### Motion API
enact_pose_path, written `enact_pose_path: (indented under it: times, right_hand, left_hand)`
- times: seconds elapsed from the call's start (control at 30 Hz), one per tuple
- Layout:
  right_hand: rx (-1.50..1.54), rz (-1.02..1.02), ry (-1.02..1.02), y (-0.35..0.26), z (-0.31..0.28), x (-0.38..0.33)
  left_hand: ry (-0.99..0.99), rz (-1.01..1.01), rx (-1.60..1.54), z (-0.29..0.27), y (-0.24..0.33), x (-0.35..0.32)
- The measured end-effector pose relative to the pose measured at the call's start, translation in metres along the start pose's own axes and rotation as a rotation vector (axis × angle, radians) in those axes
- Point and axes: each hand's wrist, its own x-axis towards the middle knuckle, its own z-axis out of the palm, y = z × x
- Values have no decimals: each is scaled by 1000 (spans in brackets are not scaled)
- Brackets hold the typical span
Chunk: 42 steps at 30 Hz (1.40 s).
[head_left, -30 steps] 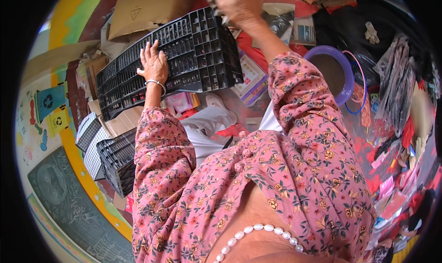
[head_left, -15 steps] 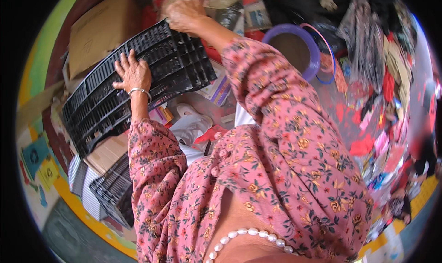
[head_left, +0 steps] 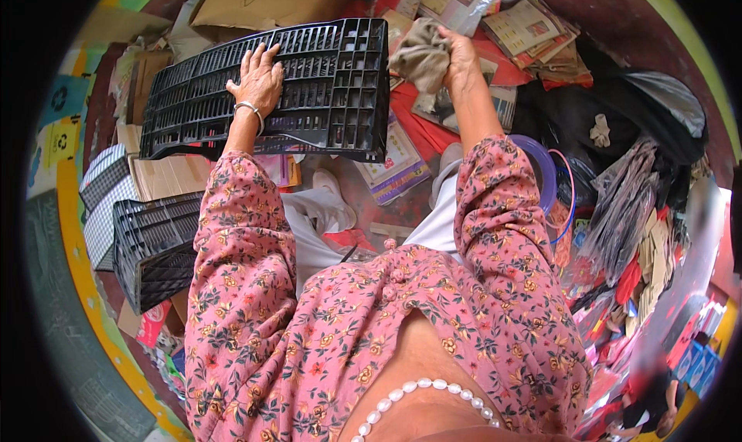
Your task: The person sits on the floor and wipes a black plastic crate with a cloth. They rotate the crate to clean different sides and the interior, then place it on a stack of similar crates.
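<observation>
Straight ahead of the flowered blouse [head_left: 386, 303], above the shoes, I have the black plastic crate [head_left: 309, 94] with its slatted, gridded face toward my view. Its long axis runs left to right across the body, lifting slightly toward the right end; what bears its weight underneath I cannot tell from my seat.

Of my two hands, the left hand [head_left: 261, 80] is the nearer to it: it lies flat on the slats, left of the crate's middle, fingers spread wide and pointing away from the body. The right hand [head_left: 464, 64] is off the crate, past its right end, closed around a bunched grey-brown cloth [head_left: 423, 55]. From this remote view the cloth sits right beside the crate's upper right corner, and I cannot judge whether the two touch. So the relation I go by is this: for the right hand, the crate lies to the left, end on, with the cloth between them; for the left hand, it is directly under the palm.

Farther out, a brown cardboard box [head_left: 270, 5] stands beyond the crate's far edge. A second black crate [head_left: 158, 229] rests nearer the body on the left, beside flattened cardboard [head_left: 170, 179]. On the right I make out a purple ring [head_left: 547, 180] near the forearm, and stacked booklets [head_left: 533, 28] lie beyond the right hand.
</observation>
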Motion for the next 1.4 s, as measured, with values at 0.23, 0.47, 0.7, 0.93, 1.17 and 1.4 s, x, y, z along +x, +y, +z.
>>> enact_pose_path:
  times: [0.23,0.47,0.7,0.93,1.17,1.4]
  right_hand:
    - [-912,54,-39,52,2,-13]
    - [-1045,72,-181,42,26,-50]
    - [-974,-50,-111,53,13,-34]
    - [-779,59,-170,48,42,-66]
    - [-696,184,-170,46,34,-56]
    - [-604,129,-146,22,35,-44]
  left_hand:
    - [130,91,-72,20,-23,2]
    - [-110,-42,-152,-38,1,-24]
    - [536,-177,-664,-39,-43,-114]
    - [-372,-657,-2333,-10,0,-178]
    - [-206,-564,-2793,-15,53,-123]
    - [-269,-240,-2910,-31,50,-92]
